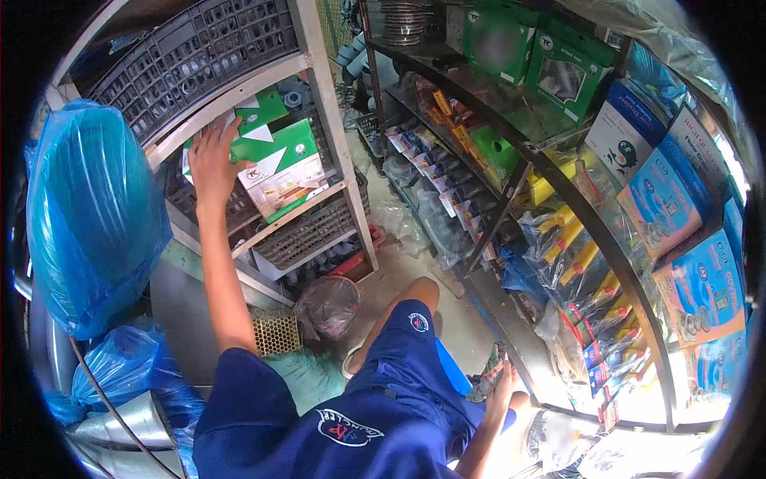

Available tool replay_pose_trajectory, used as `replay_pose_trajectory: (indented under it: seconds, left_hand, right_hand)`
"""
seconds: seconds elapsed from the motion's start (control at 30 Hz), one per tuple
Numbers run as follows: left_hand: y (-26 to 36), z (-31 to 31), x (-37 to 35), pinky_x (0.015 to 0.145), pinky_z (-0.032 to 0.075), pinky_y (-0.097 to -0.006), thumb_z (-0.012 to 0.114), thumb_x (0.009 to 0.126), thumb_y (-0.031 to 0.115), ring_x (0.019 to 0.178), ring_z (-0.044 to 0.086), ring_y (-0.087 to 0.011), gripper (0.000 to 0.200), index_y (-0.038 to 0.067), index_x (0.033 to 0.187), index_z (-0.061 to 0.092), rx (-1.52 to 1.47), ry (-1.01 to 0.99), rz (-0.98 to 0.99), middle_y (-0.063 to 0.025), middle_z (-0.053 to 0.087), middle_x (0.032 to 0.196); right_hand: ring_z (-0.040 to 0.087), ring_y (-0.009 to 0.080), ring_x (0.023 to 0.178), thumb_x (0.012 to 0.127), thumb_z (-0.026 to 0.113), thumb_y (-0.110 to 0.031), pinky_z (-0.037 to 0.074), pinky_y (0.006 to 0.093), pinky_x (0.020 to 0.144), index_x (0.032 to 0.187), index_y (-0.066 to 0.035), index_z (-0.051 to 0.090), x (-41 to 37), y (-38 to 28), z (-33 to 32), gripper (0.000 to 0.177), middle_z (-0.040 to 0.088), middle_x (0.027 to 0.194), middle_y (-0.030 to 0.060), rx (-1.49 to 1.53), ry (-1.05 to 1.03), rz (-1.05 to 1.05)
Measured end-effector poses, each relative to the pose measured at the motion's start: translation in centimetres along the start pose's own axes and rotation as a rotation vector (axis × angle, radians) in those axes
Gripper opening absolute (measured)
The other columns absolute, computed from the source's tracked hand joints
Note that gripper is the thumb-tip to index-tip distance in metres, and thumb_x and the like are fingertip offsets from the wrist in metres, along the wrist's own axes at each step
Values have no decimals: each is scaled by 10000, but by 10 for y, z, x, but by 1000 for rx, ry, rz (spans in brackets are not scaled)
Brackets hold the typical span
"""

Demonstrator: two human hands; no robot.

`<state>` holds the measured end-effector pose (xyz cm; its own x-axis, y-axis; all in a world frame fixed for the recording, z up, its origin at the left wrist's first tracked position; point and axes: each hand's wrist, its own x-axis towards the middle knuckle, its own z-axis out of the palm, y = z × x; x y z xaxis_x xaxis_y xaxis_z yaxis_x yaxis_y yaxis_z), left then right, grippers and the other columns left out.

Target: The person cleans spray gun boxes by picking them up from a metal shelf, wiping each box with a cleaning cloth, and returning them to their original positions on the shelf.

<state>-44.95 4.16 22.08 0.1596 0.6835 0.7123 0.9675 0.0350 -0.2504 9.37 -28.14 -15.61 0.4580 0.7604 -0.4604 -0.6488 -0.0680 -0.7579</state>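
My left hand (214,166) reaches into a pale-framed rack, fingers spread at the left end of a green and white box (286,177) with a room picture on its front. The thumb lies against this box, near its printed logo. Just behind it, a second green box (262,110) shows partly, covered by the first box and my fingers. Low beside my leg, my right hand (503,387) has its fingers closed round a crumpled, mottled grey-green cloth (485,375).
Black crates (187,68) fill the rack above and below the box. A dark metal shelf (495,120) on the right bears bagged parts and hanging packs. Blue plastic-wrapped goods (92,215) stand left. A bag-lined bin (331,303) sits on the floor ahead.
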Motion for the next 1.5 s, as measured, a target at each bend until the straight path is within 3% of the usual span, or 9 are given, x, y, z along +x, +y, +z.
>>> replay_pose_trajectory:
  seconds: [0.23,0.43,0.73,0.93,1.07,1.1,1.23,1.27,1.5]
  left_hand:
    - [7,-2,13,1150,294,-510,908,576,461,1401,423,-268,1019,186,1468,497,39,-61,-23,-63,504,1482]
    - [26,-13,3,1157,283,-530,904,626,390,1391,415,-295,960,197,1471,491,135,31,-80,-62,494,1470]
    - [163,-11,-21,967,482,-431,820,768,141,1127,624,-318,399,68,1133,675,-614,299,179,-101,680,1193]
    - [303,45,91,839,547,-324,799,865,172,981,696,-210,349,-3,1136,665,-1467,-104,118,-119,707,1123]
    - [364,137,210,795,558,-305,854,796,180,958,714,-178,455,-11,1159,657,-1541,-36,76,-123,737,1042]
    - [372,163,243,809,555,-318,866,780,200,961,715,-192,498,-10,1176,649,-1537,-53,71,-122,735,1053]
    - [387,171,312,895,526,-369,891,746,310,1021,687,-213,635,4,1237,630,-1317,-193,120,-104,705,1157]
    - [388,161,323,924,514,-381,892,744,343,1048,671,-209,662,10,1251,627,-1215,-235,141,-97,692,1197]
    - [428,201,375,992,464,-371,883,735,287,1112,636,-218,707,67,1342,592,-1735,-298,-23,-49,676,1232]
  right_hand:
    - [518,75,503,1003,625,-233,432,240,442,1038,-132,589,10,19,-7,112,548,689,-41,-44,104,-48]
    - [516,70,499,1010,603,-230,448,247,444,1063,-142,582,-12,-7,16,105,542,688,-45,-44,78,-2]
    - [479,111,508,1020,592,-254,449,289,473,972,-77,573,-19,-15,23,184,495,637,-10,119,125,7]
    - [487,102,544,1041,511,-327,470,303,540,988,-106,617,-33,-2,-5,251,495,655,-27,420,149,49]
    - [657,254,909,979,566,-493,558,434,842,1110,-50,656,-56,1,-8,470,685,977,102,769,195,78]
    - [624,367,1092,881,601,-666,512,541,981,1175,-5,645,-56,23,-34,725,668,1162,171,949,34,151]
    - [595,427,1125,787,563,-825,488,601,1000,1231,-13,639,-93,51,-33,928,657,1188,181,1054,59,44]
    - [595,422,1148,825,510,-820,488,610,996,1237,-34,649,-95,61,-34,899,661,1204,181,956,221,83]
    - [632,403,1145,948,483,-662,504,655,971,1197,-98,661,-108,52,-5,642,682,1181,159,901,-149,164]
